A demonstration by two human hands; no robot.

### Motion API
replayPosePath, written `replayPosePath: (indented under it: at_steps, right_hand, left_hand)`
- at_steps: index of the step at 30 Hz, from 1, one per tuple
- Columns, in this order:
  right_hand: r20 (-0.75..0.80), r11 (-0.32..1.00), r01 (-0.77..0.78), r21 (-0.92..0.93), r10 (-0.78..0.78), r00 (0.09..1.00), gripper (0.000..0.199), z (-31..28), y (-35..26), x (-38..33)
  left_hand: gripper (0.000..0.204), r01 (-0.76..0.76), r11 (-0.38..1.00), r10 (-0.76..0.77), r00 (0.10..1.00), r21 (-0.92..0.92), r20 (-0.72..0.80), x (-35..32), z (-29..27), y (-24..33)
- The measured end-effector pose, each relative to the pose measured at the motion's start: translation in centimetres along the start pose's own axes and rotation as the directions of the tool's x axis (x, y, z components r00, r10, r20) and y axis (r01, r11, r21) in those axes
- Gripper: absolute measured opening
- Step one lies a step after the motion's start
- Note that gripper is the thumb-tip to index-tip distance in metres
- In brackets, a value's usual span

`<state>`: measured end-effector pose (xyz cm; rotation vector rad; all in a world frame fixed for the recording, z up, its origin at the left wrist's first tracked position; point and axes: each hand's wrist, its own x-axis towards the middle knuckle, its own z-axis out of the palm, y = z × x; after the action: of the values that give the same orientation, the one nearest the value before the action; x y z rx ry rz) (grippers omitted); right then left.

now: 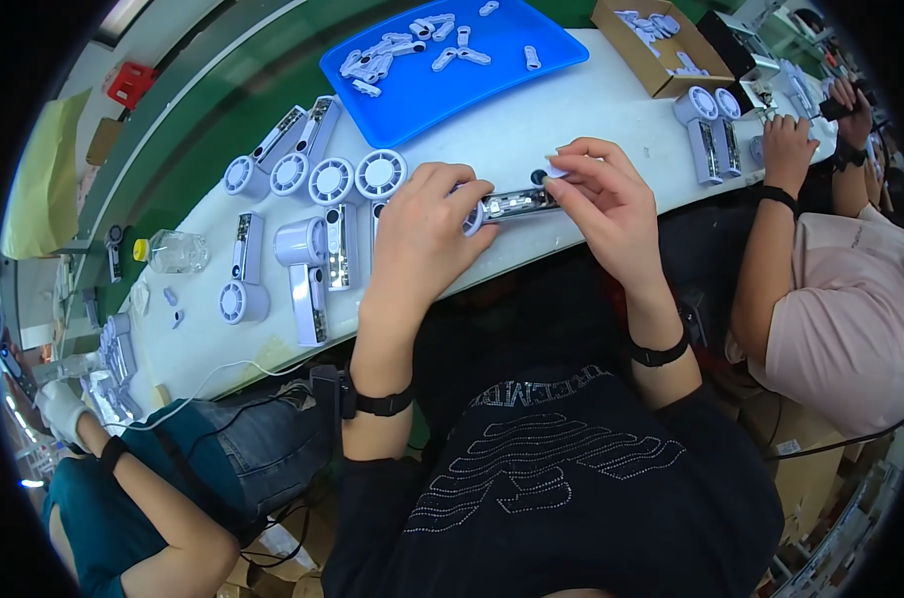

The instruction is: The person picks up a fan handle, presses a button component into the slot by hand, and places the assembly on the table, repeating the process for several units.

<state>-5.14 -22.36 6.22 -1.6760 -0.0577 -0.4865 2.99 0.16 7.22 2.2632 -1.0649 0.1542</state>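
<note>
My left hand is closed round the head of a pale lilac handheld fan. The fan's handle points right, its long side uncovered so that the circuit parts inside show. Between the thumb and fingers of my right hand is a small lilac cover piece with a round black spot, held at the handle's far end; my fingers hide part of it. Several similar fans, such as one with a round grille, lie just beyond and left of my left hand, some with uncovered handles.
A blue tray with several small lilac pieces sits at the back. Beside it is a cardboard box of parts. Two fans lie to the right. A clear bottle and white cable are at left. Co-workers sit on both sides.
</note>
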Motion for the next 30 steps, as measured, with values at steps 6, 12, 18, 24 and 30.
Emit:
replayPosePath:
  at_steps: [6, 12, 18, 24, 30]
  right_hand:
    - [0.237, 0.957, 0.214, -0.197, -0.165, 0.957, 0.025, -1.8, -0.4, 0.6]
    - [0.307, 0.884, 0.367, -0.289, -0.277, 0.91, 0.019, -1.4, 3.6, 1.4]
    - [0.359, 0.948, 0.22, -0.229, -0.128, 0.925, 0.018, -2.4, 4.0, 1.2]
    - [0.404, 0.973, 0.122, -0.198, -0.032, 0.914, 0.019, -2.7, 3.7, 2.2]
    - [0.416, 0.953, 0.206, -0.221, -0.099, 0.904, 0.02, -2.7, 4.2, 1.5]
  left_hand:
    - [0.042, 0.072, 0.997, -0.066, 0.989, 0.041, -0.129, -0.5, 2.9, 1.2]
    - [0.03, 0.02, 0.966, -0.08, 0.971, -0.258, -0.224, -1.0, 3.0, 0.9]
    - [0.024, -0.125, 0.979, 0.081, 0.964, -0.164, -0.252, -0.7, 3.9, -0.1]
    - [0.017, -0.013, 0.965, -0.047, 0.974, -0.262, -0.222, -0.5, 4.0, 0.6]
    - [0.018, -0.03, 0.974, -0.014, 0.981, -0.224, -0.195, -0.5, 3.9, 0.8]
